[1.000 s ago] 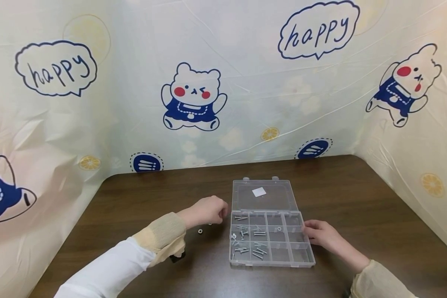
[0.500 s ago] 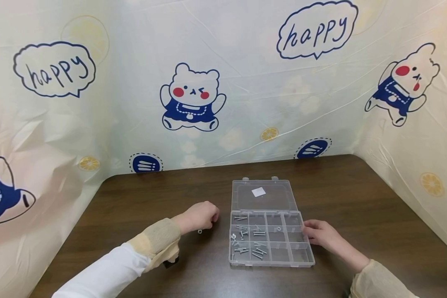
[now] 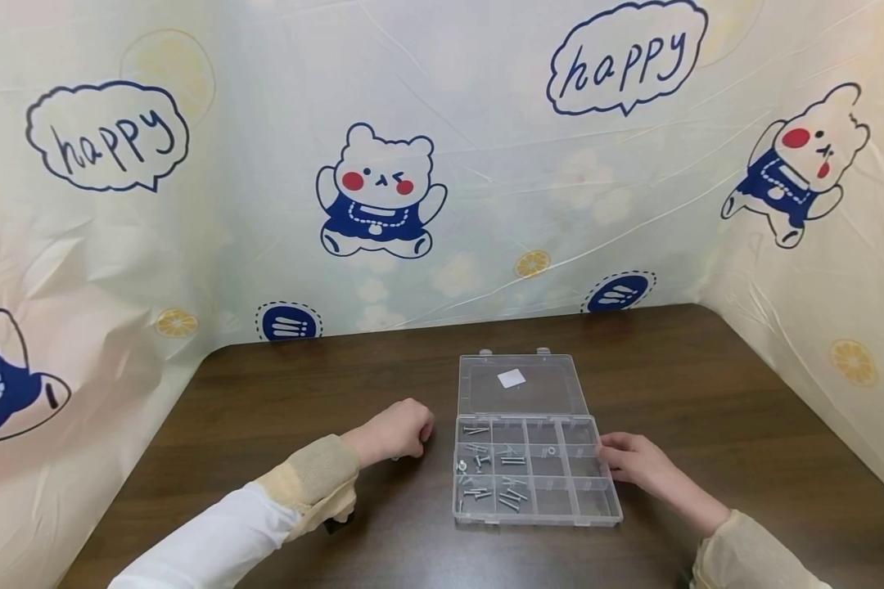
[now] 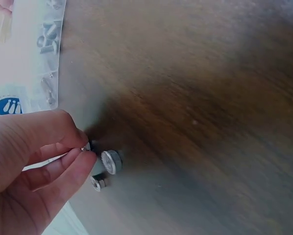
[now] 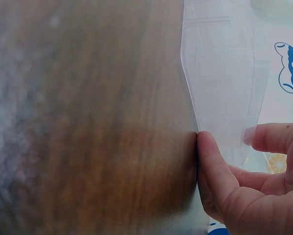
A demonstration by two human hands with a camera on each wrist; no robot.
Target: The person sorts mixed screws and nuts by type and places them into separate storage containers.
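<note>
My left hand [image 3: 396, 429] is low over the table, left of the clear plastic compartment box [image 3: 595, 501]. In the left wrist view, its thumb and forefinger pinch a small shiny metal nut [image 4: 86, 146], mostly hidden by the fingertips. Two more small round metal pieces, a larger nut [image 4: 111, 162] and a smaller nut [image 4: 98, 182], lie beside the fingertips. At the box's right side, my right hand [image 3: 633, 460] grips the wall between thumb and fingers. The lid [image 3: 538, 397] lies folded back. Screws [image 3: 513, 460] fill several left compartments, and one ring-shaped piece [image 3: 552, 451] sits farther right.
The brown wooden table [image 3: 302, 384] runs back to a printed cloth backdrop [image 3: 486, 180], which also hangs at both sides. A white paper square [image 3: 511, 378] shows on the lid. A dark wrist device [image 3: 339, 523] hangs under the left sleeve.
My left hand has moved left and slightly nearer, away from the box to the loose nuts, then dipped a little over them. My right hand and the box have stayed put.
</note>
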